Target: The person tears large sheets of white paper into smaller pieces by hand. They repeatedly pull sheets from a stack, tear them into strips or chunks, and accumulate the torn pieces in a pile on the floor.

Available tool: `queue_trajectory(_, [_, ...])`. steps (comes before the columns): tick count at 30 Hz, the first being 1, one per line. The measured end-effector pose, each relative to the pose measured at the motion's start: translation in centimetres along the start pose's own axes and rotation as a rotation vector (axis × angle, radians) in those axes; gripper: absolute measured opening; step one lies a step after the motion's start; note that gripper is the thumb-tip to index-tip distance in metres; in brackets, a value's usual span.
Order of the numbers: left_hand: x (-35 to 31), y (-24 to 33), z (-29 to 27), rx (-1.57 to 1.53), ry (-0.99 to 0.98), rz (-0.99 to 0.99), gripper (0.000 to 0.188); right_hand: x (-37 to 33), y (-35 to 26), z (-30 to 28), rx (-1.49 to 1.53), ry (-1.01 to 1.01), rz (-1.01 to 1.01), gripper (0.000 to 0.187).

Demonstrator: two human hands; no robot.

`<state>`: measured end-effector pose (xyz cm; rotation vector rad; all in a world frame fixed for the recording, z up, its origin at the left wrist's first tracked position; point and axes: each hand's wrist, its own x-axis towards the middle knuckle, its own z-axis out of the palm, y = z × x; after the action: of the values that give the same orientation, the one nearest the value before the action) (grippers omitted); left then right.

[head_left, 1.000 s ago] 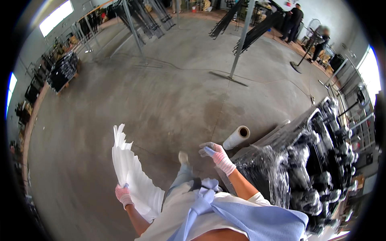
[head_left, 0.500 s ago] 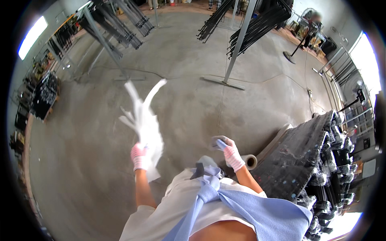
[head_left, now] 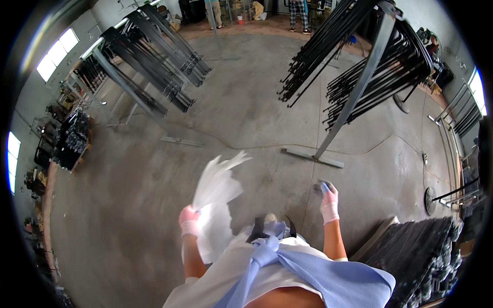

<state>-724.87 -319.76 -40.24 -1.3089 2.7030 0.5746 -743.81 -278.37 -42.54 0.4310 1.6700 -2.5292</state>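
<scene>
Both my hands wear gloves with pale pink cuffs. My left hand (head_left: 189, 219) is closed around a bunch of thin white sheets (head_left: 218, 187), which fan out above it and hang down beside my forearm. They look like soft plastic or foam wrap; which one, I cannot tell. Out to the right, my right hand (head_left: 328, 201) is raised over the floor with its fingers curled in. A bluish patch shows at those fingers; whether it is part of the glove or a small held thing is unclear.
Racks hung with long black bars (head_left: 380, 77) and more black bars (head_left: 154, 61) stand ahead on metal feet (head_left: 313, 157). A cable (head_left: 246, 149) crosses the floor. At lower right lies a stack of wrapped black parts (head_left: 416, 251). Two people (head_left: 298, 15) stand far back.
My view has lifted and moved toward the racks. The white sheets have swung from upright to leaning right, still in my left hand. My right hand has moved outward from my body.
</scene>
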Motion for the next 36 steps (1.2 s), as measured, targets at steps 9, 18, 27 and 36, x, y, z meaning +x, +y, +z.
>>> queue_trajectory(9, [14.0, 2.2, -0.1, -0.215, 0.227, -0.288, 0.031, 18.7, -4.9, 22.8, -0.26, -0.588, -0.007, 0.016])
queue_trajectory(18, [44.9, 19.8, -2.4, -0.089, 0.107, 0.005, 0.036, 38.3, -0.6, 34.4, -0.385, -0.436, 0.172, 0.021])
queue_trajectory(27, [69.8, 45.6, 1.3, 0.364, 0.276, 0.823, 0.019, 52.1, -2.1, 40.0, -0.053, -0.009, 0.065, 0.019])
queue_trajectory(36, [86.0, 57.6, -5.7, 0.239, -0.093, 0.513, 0.029, 76.5, -2.2, 47.9, 0.077, 0.202, 0.051, 0.018])
